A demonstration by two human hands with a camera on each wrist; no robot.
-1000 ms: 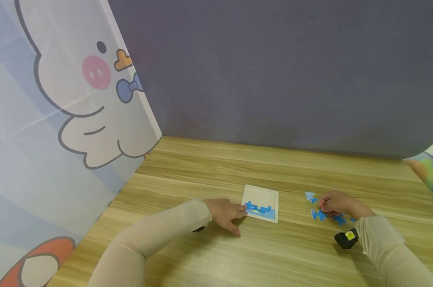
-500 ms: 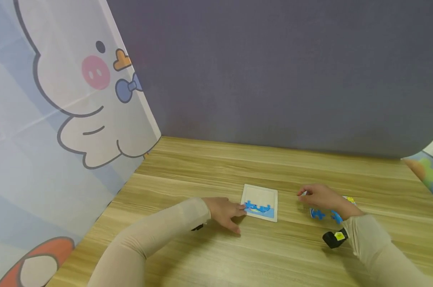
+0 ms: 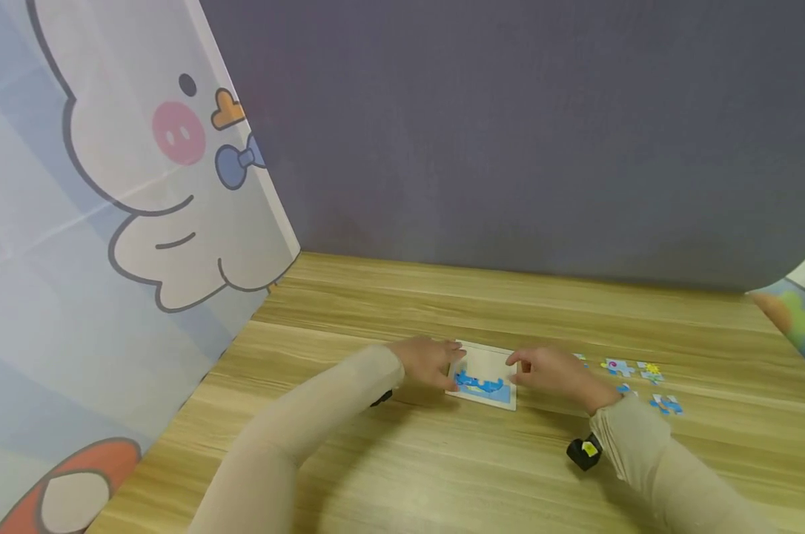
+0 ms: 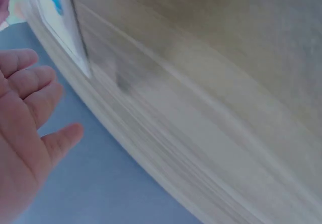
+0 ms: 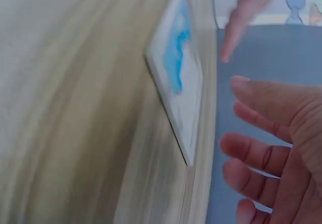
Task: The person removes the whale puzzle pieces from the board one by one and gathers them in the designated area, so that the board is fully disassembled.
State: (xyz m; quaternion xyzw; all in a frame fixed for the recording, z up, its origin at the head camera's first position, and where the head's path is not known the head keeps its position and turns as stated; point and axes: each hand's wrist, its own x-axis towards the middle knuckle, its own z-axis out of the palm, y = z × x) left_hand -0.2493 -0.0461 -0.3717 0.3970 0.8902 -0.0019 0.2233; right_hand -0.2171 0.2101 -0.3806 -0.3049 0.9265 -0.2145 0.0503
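Note:
A pale puzzle board lies flat on the table. Joined blue puzzle pieces fill its near half, while its far half shows bare. My left hand is at the board's left edge, fingers loosely extended; in the left wrist view this hand has nothing in its fingers. By the board's right edge hovers my right hand, and in the right wrist view its fingers are loosely bent, with nothing visible between them. Whether either hand touches the board, I cannot tell.
Several loose puzzle pieces lie right of the board, among them a piece with a pink swirl, a piece with a yellow flower and a blue piece. A dark grey panel stands behind the wooden table.
My right hand has moved left from the loose pieces to the board's right side, uncovering several pieces. The left hand has shifted slightly up along the board's left edge.

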